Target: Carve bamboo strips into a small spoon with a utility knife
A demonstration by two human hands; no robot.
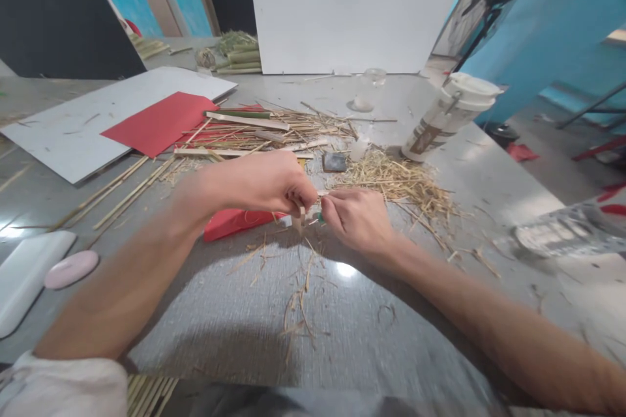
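My left hand (278,184) is closed, gripping a short pale strip (299,220) that looks like split bamboo or straw and points down from the fingers. Close on its right, my right hand (359,216) is closed round a small tool with a green handle (320,217). A thin metal end shows between the hands, near the strip; most of the tool is hidden in the fist. Under my left wrist lies a folded red sheet (239,224). Just beyond the hands sits a small dark block (334,162).
Straw stalks (303,124) and a heap of straw shavings (401,179) lie beyond the hands. A red sheet (156,120) rests on a white board (63,137) at left. At right stand a lidded container (447,117) and a tipped plastic bottle (562,234).
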